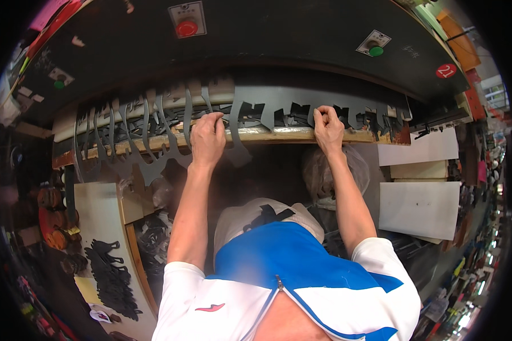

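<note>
Left hand (208, 139): what it holds, I cannot tell.
Plastic bag (319, 175): the right forearm (347, 196) hides part from me.
Dark machine (279, 40): upper edge cuts it off.

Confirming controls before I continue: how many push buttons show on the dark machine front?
3: a red button beyond the left hand, a green button farther right, and another green button at far left. More may be hidden.

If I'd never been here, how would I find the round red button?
Find the wide black machine panel across the top. Left of its middle is a silver rectangular plate. The round red button sits there; both other buttons are green.
</note>
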Demonstrator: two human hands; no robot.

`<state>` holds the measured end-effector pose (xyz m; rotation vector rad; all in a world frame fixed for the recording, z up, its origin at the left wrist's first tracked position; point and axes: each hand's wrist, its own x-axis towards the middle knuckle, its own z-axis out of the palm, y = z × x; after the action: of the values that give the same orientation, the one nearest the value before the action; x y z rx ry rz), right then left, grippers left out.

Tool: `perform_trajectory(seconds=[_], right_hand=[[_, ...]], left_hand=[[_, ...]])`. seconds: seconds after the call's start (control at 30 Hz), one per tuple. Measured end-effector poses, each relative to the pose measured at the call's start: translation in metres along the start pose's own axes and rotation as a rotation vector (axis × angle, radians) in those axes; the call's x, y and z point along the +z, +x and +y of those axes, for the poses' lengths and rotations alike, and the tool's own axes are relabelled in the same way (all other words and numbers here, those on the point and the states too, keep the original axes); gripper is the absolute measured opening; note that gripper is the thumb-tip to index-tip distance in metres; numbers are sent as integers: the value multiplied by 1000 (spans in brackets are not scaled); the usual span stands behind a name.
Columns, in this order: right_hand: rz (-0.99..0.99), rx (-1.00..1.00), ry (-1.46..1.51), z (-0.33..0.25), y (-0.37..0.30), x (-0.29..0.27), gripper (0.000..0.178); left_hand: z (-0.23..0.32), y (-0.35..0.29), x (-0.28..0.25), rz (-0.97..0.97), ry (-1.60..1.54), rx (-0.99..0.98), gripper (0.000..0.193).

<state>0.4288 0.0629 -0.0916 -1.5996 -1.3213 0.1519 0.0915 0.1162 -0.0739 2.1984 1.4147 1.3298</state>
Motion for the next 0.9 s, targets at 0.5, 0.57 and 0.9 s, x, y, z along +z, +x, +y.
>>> perform_trajectory(seconds=[0.5,0.57,0.9], right_hand=[[-141,257,-41,-125,-74,-70,20],[-277,7,-34,-144,-62,-33,31],[-351,-290,-25,-163,-65,114,64]], left_hand=[[73,-89,-122,-612,-234,-236,42],[67,-62,-131,-450,-61,-220,30],[4,2,-38,-287,18,55,45]])
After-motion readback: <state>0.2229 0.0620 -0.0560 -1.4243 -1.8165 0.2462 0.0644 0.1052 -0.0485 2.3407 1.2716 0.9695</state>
